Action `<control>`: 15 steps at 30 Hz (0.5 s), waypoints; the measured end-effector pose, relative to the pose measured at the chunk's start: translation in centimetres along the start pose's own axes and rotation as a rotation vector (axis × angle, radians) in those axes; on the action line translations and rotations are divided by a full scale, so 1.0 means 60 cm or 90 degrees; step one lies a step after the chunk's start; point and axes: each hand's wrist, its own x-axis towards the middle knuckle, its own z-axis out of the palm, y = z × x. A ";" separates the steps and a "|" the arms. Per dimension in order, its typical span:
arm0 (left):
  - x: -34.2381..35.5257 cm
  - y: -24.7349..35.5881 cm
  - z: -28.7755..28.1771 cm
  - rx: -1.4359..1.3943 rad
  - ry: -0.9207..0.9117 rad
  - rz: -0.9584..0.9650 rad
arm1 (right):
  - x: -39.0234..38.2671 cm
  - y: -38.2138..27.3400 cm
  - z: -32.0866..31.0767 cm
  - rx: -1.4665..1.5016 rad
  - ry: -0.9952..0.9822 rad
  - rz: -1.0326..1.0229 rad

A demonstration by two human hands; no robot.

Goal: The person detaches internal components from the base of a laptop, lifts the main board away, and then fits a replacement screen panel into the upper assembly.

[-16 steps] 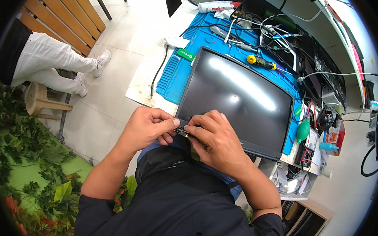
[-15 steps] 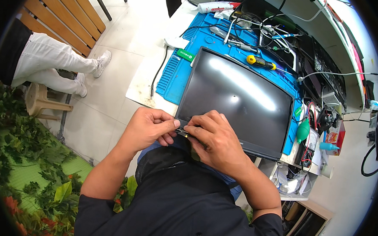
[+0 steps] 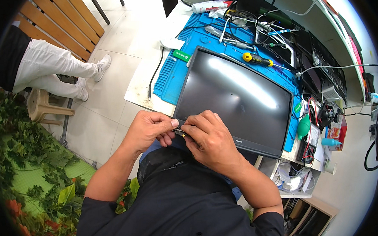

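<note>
A dark laptop screen [image 3: 237, 99] in a black frame lies face up, its near edge jutting over the bench edge toward my lap. My left hand [image 3: 154, 131] is closed on its near left corner, the thumb on top and the fingers curled below. Right beside it, my right hand [image 3: 211, 140] has thumb and fingers pinched together at the same corner. Between the two hands a small dark metal piece [image 3: 179, 131] with a gold-coloured tip shows at the frame's corner. My right fingers mostly hide it, and whether they hold anything separate is unclear.
Under the screen is a blue work mat [image 3: 169, 80]. Behind it lie a yellow-and-black screwdriver [image 3: 257, 59], cables and tools. A green air blower [image 3: 303, 126] stands at the right, near a light-blue bottle [image 3: 331, 142]. Another person's legs [image 3: 57, 62] show at the left, by a stool [image 3: 39, 106].
Both hands stay at the screen's corner with only tiny finger shifts. The whole view has moved slightly, and the screen sits a little further left in it.
</note>
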 end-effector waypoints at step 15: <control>-0.008 0.018 0.009 -0.017 0.063 -0.002 | 0.002 -0.001 0.007 -0.022 0.013 -0.018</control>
